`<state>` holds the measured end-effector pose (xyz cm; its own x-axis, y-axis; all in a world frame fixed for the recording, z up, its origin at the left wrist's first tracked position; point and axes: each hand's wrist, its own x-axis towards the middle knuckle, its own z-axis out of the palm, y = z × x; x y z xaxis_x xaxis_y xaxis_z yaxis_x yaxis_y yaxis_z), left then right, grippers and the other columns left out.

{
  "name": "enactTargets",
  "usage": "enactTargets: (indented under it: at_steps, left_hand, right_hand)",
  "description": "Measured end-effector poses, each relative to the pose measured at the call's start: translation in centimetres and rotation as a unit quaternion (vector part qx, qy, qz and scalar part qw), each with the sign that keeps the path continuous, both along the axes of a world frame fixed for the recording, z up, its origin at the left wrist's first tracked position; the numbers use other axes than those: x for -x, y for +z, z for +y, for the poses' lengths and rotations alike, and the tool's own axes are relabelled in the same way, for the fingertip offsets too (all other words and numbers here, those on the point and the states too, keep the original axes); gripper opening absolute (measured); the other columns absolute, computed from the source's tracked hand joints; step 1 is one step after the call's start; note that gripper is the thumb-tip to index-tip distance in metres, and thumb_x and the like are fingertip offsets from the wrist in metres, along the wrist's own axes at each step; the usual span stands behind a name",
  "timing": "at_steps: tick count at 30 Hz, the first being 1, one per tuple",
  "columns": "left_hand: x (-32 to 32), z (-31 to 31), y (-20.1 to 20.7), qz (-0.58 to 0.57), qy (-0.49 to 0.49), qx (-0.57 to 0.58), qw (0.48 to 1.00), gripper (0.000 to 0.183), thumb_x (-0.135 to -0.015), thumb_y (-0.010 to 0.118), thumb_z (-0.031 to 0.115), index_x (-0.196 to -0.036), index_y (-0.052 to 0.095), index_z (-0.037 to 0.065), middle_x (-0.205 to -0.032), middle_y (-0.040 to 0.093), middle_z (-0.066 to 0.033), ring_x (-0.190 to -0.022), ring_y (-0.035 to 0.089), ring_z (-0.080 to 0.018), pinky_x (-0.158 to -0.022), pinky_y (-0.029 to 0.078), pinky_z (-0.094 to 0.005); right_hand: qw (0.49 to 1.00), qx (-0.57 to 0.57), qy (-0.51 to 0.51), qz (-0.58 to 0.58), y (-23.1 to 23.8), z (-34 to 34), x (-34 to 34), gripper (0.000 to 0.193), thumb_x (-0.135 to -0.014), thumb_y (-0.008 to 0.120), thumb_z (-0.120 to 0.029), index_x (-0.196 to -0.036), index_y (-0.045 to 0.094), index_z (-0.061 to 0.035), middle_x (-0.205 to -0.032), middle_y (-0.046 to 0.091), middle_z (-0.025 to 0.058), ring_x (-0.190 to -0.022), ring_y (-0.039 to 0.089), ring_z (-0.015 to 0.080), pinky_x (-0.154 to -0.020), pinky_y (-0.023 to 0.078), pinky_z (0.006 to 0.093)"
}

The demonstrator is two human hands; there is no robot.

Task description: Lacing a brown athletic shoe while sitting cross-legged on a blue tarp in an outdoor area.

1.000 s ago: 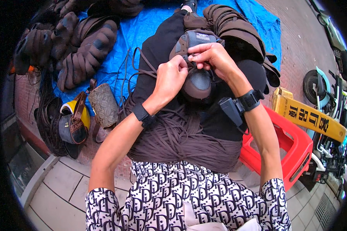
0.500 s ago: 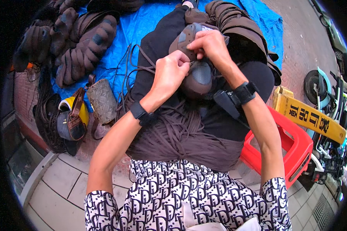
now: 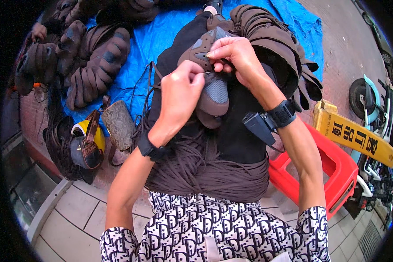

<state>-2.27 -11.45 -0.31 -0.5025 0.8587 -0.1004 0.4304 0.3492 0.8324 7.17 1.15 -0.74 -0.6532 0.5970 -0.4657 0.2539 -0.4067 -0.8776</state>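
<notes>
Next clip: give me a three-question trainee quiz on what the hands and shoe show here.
1. True or false: both hands work on the brown shoe at once.
2. What lies heaped across the person's lap, under the forearms? A) brown laces B) white towels C) metal chains
3. Fill in: the rows of dark shoes rest on a ____ tarp.

Key:
1. True. The left hand pinches at the shoe's upper and the right hand grips it near the top.
2. A, a bundle of brown laces.
3. Blue.
</notes>
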Motion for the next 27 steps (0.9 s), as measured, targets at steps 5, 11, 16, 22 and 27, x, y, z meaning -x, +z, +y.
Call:
enactTargets:
  at_steps: [5, 11, 16, 22, 27]
  left_hand:
    - [2.0, -0.9, -1.2, -0.011, 0.020, 0.008, 1.000, 0.012, -0.077, 0.058, 0.008, -0.083, 0.059, -0.002, -0.081, 0.062, -0.0054, -0.070, 0.054, -0.0089, -0.063, 0.044, -0.0229]
    - [3.0, -0.3, -2.3, -0.177, 0.011, 0.021, 0.984, 0.012, -0.077, 0.058, 0.008, -0.082, 0.059, -0.003, -0.101, 0.057, -0.0135, -0.084, 0.055, -0.0139, -0.073, 0.044, -0.0245]
    - [4.5, 3.1, -2.8, -0.154, -0.025, -0.041, 0.987, 0.015, -0.078, 0.056, 0.011, -0.083, 0.060, -0.002, -0.091, 0.060, -0.0087, -0.086, 0.052, -0.0116, -0.078, 0.039, -0.0227]
    - [5.9, 8.1, -7.1, -0.238, -0.027, 0.010, 0.971, 0.015, -0.076, 0.055, 0.013, -0.081, 0.062, 0.001, -0.071, 0.057, 0.0012, -0.062, 0.047, -0.0060, -0.057, 0.036, -0.0198]
    - [6.4, 9.7, -10.3, -0.323, -0.028, 0.020, 0.946, 0.018, -0.077, 0.054, 0.016, -0.082, 0.062, 0.000, -0.080, 0.060, -0.0035, -0.072, 0.053, -0.0110, -0.066, 0.041, -0.0252]
  right_hand:
    - [1.000, -0.003, 0.016, 0.007, 0.5, 0.9, -1.7, 0.009, -0.070, 0.059, -0.005, -0.076, 0.059, 0.0012, -0.063, 0.059, 0.0055, -0.046, 0.052, 0.0070, -0.037, 0.031, 0.0164]
    - [0.976, -0.141, 0.037, -0.160, 2.4, 1.8, -6.6, 0.014, -0.066, 0.060, 0.001, -0.080, 0.061, 0.0011, -0.063, 0.058, 0.0038, -0.046, 0.052, 0.0070, -0.038, 0.035, 0.0172]
    - [0.876, -0.193, 0.211, -0.388, 0.1, 2.7, -8.2, 0.026, -0.060, 0.062, -0.001, -0.085, 0.063, 0.0029, -0.061, 0.061, 0.0112, -0.046, 0.057, 0.0148, -0.038, 0.043, 0.0271]
    - [0.886, -0.232, 0.066, -0.396, -8.4, -0.7, -9.4, 0.017, -0.060, 0.066, -0.017, -0.067, 0.065, -0.0008, -0.074, 0.059, 0.0241, -0.078, 0.060, 0.0324, -0.069, 0.048, 0.0335]
    - [0.965, -0.043, -0.223, -0.130, -11.6, -3.6, -8.9, 0.053, -0.059, 0.067, -0.023, -0.102, 0.056, 0.0055, -0.088, 0.062, 0.0143, -0.078, 0.060, 0.0209, -0.071, 0.047, 0.0315]
